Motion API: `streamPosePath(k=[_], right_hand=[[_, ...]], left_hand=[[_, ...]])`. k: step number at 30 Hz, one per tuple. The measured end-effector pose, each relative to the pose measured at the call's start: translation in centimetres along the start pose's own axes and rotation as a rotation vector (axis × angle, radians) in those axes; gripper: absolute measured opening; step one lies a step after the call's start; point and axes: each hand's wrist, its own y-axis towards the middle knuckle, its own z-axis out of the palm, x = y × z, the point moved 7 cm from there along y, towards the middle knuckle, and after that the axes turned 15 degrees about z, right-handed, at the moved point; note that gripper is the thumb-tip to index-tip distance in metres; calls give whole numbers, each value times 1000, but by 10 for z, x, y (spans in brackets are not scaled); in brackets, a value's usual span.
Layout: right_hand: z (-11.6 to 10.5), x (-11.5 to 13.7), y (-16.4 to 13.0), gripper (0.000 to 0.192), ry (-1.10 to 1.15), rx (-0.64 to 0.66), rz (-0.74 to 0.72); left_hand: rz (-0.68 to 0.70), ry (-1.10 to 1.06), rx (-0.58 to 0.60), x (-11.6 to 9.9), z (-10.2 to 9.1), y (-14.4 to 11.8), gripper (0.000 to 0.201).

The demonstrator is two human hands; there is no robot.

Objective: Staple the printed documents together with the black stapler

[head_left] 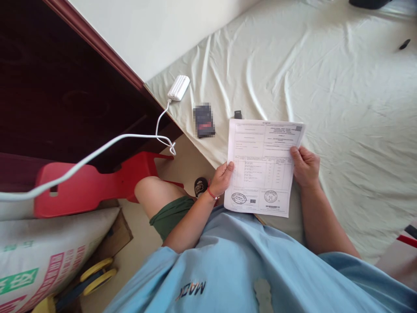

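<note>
Holding a printed sheet of paper point(263, 167) by its two side edges, the person sits at the edge of a bed point(342, 108) covered in a pale, wrinkled sheet. The left hand point(222, 178), with a red band at the wrist, pinches the paper's left edge, thumb on top; the right hand point(305, 166) grips the right edge the same way. The paper hangs above the bed's near edge, just before the person's chest. Farther up the bed lie a white power bank point(178, 88) with its cable point(97, 152) and a dark blurred card point(203, 120).

Home bedroom — sheeted bed point(325, 87)
</note>
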Motion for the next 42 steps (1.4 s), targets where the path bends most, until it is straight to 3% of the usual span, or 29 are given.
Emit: streamPosePath(k=[8,21,28,35,42], right_hand=[[4,1,-1,37,-7,-11,-17],[22,4,-9,40,93,82,45],[24,4,-8,41,41,101,39],[22,-7,-4,48,45,69,229],[29,-7,-11,35,-43,88,376]], left_hand=[[8,-12,-5,-4,1,0,69],[17,39,10,-8,3,0,69],[17,64,-8,-8,1,0,69],[-88,-31,-94,-9,1,-6,67],[-197,-125,-159,-14,0,-16,72]])
